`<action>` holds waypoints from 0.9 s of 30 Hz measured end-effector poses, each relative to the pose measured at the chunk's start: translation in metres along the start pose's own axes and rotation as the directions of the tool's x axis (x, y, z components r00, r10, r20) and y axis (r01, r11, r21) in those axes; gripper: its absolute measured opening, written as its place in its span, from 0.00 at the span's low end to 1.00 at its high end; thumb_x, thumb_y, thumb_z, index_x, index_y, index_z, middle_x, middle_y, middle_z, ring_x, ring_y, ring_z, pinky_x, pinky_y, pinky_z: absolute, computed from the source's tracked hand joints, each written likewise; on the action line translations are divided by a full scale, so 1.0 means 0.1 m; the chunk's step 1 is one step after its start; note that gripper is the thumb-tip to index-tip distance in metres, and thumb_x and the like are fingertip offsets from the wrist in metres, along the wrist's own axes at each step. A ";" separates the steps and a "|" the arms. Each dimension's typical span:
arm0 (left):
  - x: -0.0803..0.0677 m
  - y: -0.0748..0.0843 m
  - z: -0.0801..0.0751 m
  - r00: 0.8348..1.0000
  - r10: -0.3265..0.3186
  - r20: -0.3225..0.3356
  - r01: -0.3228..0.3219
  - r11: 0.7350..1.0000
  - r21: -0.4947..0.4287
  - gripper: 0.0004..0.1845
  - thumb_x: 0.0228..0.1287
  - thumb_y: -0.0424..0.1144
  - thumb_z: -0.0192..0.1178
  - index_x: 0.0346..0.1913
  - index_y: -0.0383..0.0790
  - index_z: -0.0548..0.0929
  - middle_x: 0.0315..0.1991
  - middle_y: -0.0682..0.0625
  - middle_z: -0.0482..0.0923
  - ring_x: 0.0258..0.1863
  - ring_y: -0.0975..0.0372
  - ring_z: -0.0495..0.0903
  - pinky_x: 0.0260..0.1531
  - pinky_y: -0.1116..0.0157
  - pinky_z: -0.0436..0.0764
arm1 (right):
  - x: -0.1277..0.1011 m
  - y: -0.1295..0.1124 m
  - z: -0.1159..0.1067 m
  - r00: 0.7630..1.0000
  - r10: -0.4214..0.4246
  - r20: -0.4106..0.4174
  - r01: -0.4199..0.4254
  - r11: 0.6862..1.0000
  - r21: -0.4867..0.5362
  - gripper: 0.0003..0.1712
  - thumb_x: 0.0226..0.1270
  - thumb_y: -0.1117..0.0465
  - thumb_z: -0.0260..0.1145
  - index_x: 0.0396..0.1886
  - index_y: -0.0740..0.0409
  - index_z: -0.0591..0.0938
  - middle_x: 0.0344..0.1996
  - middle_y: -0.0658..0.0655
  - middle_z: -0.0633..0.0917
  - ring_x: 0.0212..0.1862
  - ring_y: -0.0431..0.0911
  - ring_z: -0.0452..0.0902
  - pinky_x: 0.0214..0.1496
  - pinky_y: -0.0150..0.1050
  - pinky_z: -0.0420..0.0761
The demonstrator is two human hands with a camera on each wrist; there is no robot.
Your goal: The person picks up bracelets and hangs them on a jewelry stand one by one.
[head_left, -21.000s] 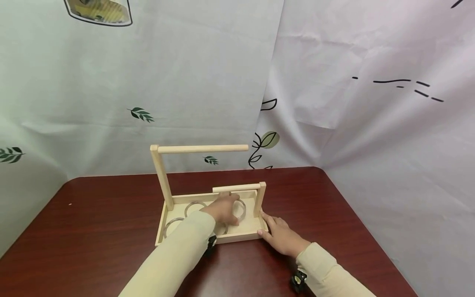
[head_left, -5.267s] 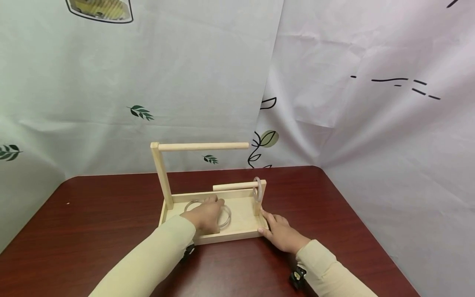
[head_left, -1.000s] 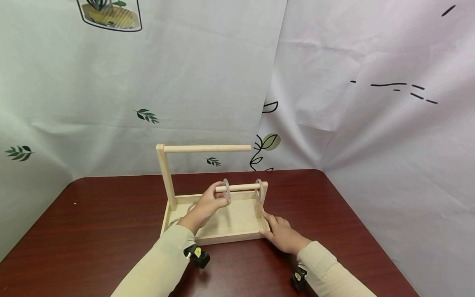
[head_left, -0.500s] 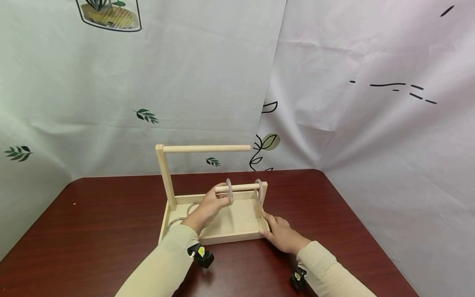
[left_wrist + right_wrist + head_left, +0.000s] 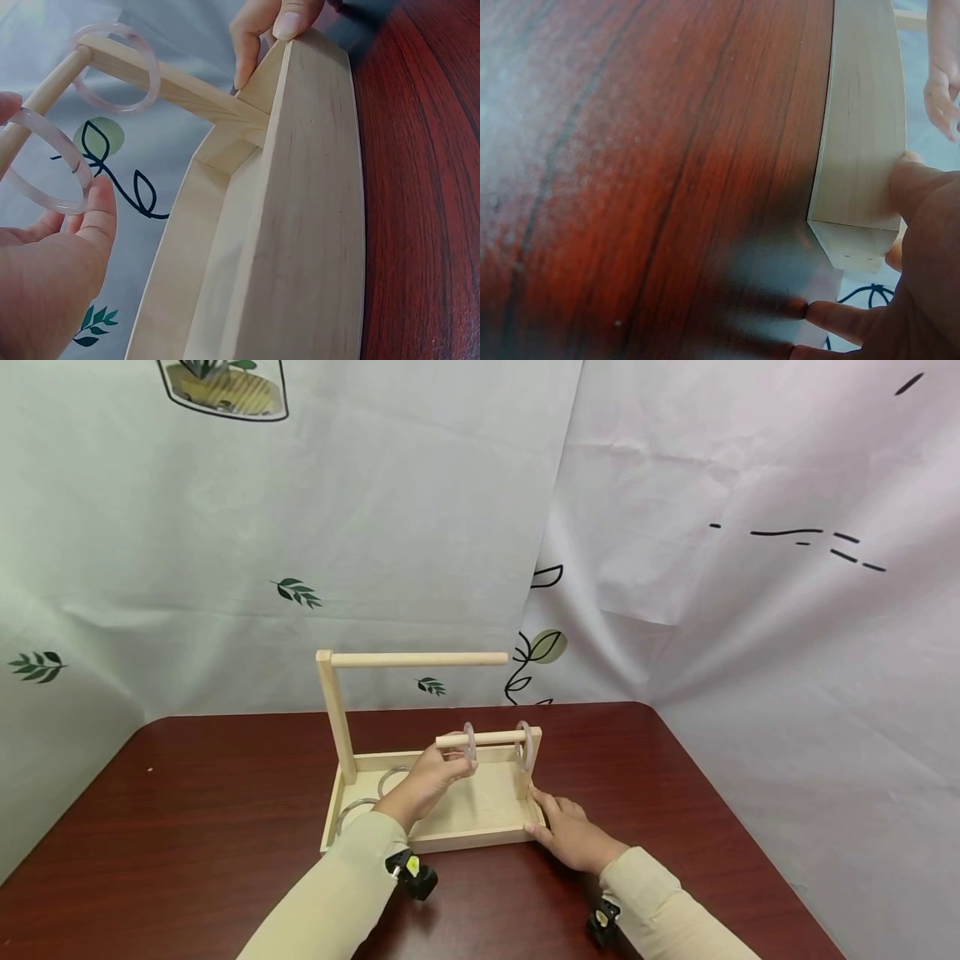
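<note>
My left hand (image 5: 426, 783) pinches a pale translucent bangle (image 5: 470, 743) that encircles the lower rod (image 5: 491, 738) of a light wooden bangle stand (image 5: 480, 840), near the rod's free left end. In the left wrist view, the thumb is at the top of this bangle (image 5: 58, 141) and fingertips are at its lower edge. A second pale bangle (image 5: 529, 750) hangs at the rod's right end, against the short post. Two more bangles lie in the tray's left part, partly hidden behind my left arm. My right hand (image 5: 573, 839) grips the tray's right front corner, thumb on the rim.
The stand's taller post (image 5: 335, 718) rises on the left and bears a bare upper rod (image 5: 420, 659) above the left hand. A dark red wooden table (image 5: 225, 827) lies under everything. Behind it hangs a pale printed cloth (image 5: 405, 527).
A bangle once in the tray now hangs by the short post. My left hand has lifted another from the tray onto the lower rod and slid it slightly right. The right hand stays put.
</note>
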State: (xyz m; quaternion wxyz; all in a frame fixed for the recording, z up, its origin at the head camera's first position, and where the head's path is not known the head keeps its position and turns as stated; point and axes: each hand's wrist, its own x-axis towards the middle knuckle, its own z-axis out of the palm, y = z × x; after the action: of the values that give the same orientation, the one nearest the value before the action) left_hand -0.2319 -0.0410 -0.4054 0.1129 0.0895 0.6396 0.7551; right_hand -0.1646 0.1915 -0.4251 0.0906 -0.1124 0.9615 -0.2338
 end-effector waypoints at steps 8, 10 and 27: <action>0.02 0.01 0.03 1.000 -0.014 -0.002 0.014 1.000 0.016 0.23 0.53 0.27 0.58 0.55 0.26 0.74 0.44 0.43 0.70 0.41 0.60 0.72 0.48 0.63 0.75 | 0.00 0.00 0.00 1.000 0.011 0.008 -0.011 1.000 -0.002 0.37 0.72 0.47 0.58 0.74 0.57 0.60 0.64 0.70 0.68 0.67 0.65 0.59 0.63 0.61 0.63; 0.03 0.00 0.03 1.000 -0.020 -0.008 0.021 1.000 0.020 0.22 0.53 0.27 0.58 0.54 0.27 0.74 0.45 0.43 0.69 0.42 0.60 0.72 0.48 0.63 0.75 | 0.00 0.00 0.00 1.000 0.015 0.008 -0.015 1.000 -0.003 0.37 0.72 0.46 0.58 0.74 0.56 0.60 0.64 0.70 0.68 0.67 0.65 0.59 0.63 0.61 0.63; 0.02 0.01 0.05 0.999 -0.033 -0.018 0.034 0.998 0.045 0.25 0.55 0.28 0.58 0.58 0.26 0.72 0.49 0.40 0.69 0.43 0.60 0.74 0.53 0.60 0.75 | 0.02 0.03 0.02 1.000 0.008 0.003 -0.008 1.000 -0.007 0.38 0.72 0.45 0.57 0.75 0.55 0.59 0.64 0.70 0.68 0.67 0.64 0.59 0.63 0.60 0.64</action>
State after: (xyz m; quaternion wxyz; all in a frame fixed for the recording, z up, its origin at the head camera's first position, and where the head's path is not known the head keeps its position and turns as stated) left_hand -0.2329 -0.0359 -0.4037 0.1178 0.0747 0.6588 0.7393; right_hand -0.1662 0.1926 -0.4289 0.0923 -0.1090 0.9627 -0.2297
